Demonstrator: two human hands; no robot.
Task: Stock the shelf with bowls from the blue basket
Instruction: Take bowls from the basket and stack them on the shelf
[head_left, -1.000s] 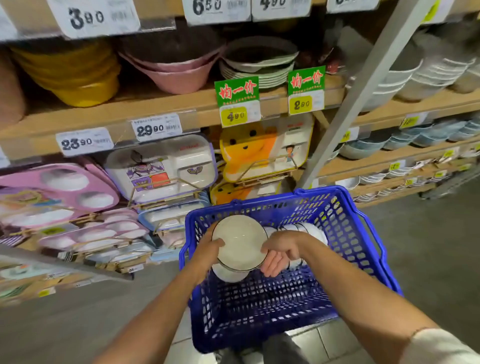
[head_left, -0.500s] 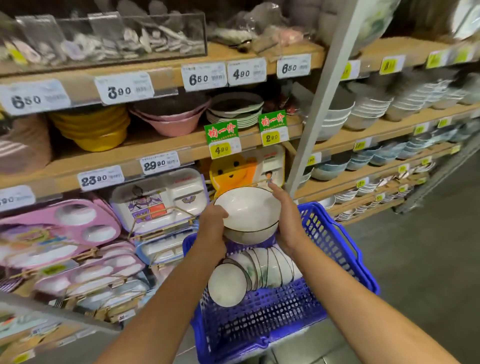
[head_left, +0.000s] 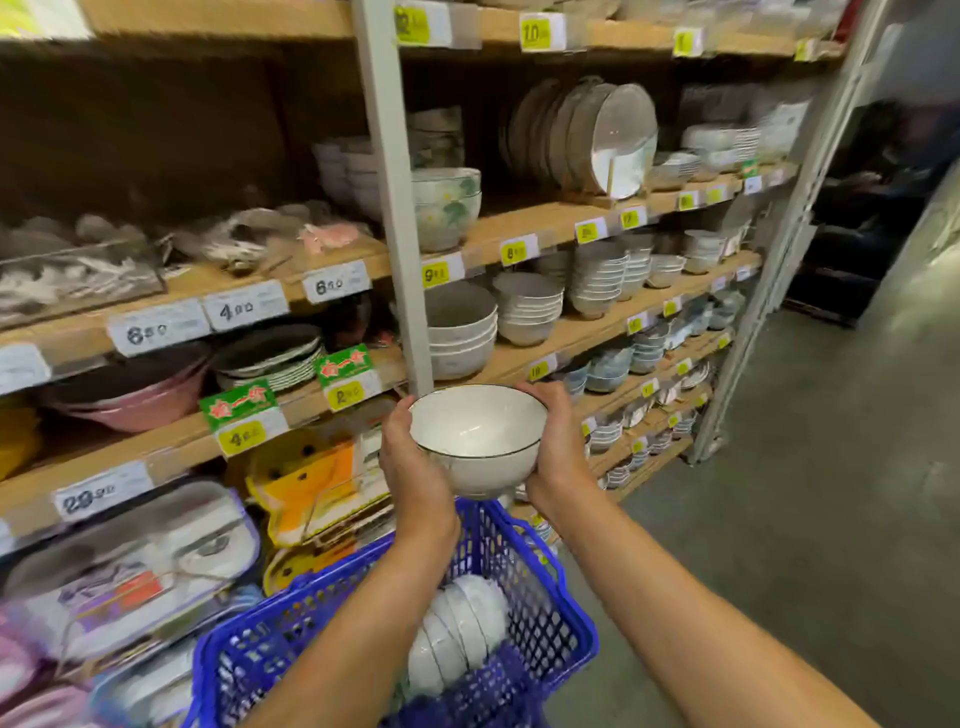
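Note:
A white bowl (head_left: 478, 436) with a thin dark rim is held upright in the air in front of the shelves. My left hand (head_left: 415, 467) grips its left side and my right hand (head_left: 558, 457) grips its right side. Below my arms stands the blue basket (head_left: 524, 566), with a row of several white bowls (head_left: 457, 629) lying on their sides inside it. The wooden shelf (head_left: 550, 343) just behind the held bowl carries stacks of grey-white bowls (head_left: 462, 327).
A grey upright post (head_left: 395, 197) divides the shelving just above the held bowl. Plates stand on edge (head_left: 592, 135) on a higher shelf. Pink bowls (head_left: 135, 400), divided trays (head_left: 140, 566) and price tags fill the left bay. Grey floor (head_left: 779, 493) lies to the right.
Both hands lifted the bowl out of the basket and raised it toward the shelf. The view swung up and to the right, bringing the right bay of bowls into sight.

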